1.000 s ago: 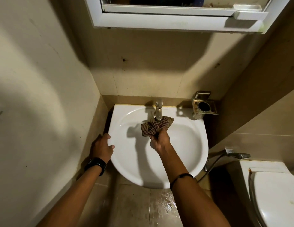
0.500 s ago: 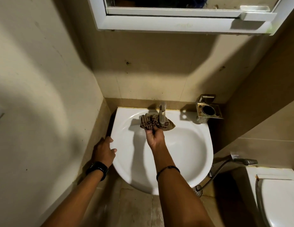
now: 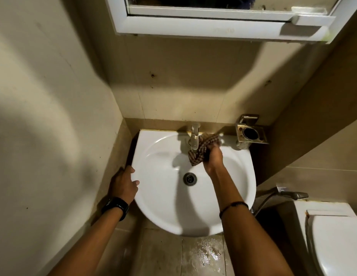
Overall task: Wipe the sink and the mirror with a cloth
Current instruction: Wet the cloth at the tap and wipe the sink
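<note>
A white round sink (image 3: 165,212) hangs on the back wall, with a drain (image 3: 189,178) in the middle and a metal tap (image 3: 194,139) at the back. My right hand (image 3: 213,160) is shut on a bunched checked cloth (image 3: 201,151), pressed against the basin's back wall just right of the tap. My left hand (image 3: 124,185) rests on the sink's left rim, fingers curled over the edge. The mirror (image 3: 213,2) in a white frame sits above, only its lower strip in view.
A metal holder (image 3: 250,134) is fixed to the wall right of the tap. A toilet (image 3: 333,240) stands at the lower right, with a spray hose (image 3: 289,195) beside it. Walls close in on the left and right. The floor (image 3: 205,253) under the sink is wet.
My right hand has carried the cloth from left of the tap to its right side. The drain now shows. My left hand stays on the rim.
</note>
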